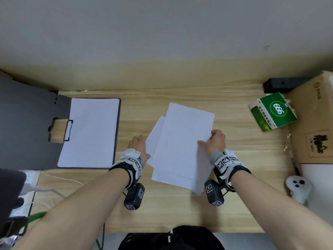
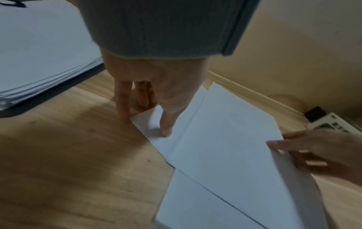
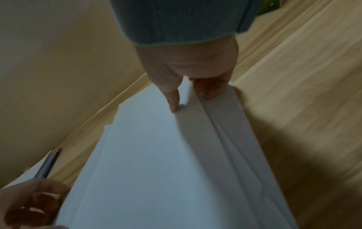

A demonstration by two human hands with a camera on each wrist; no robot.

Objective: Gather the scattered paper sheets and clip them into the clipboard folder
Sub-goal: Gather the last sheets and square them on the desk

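So the loose sheets (image 1: 182, 141) sat mid-desk in a messy fan, long axis running away from the person and leaning a bit right. The right hand (image 1: 215, 141) pinched their right edge, thumb on top, fingers curled under. The left hand (image 1: 138, 146) was on the left edge, thumb pressing a lower sheet; whether it really gripped, I couldn't tell. The clipboard folder (image 1: 32, 123) lay open well off to the left, nearer the left hand, with paper already in it.
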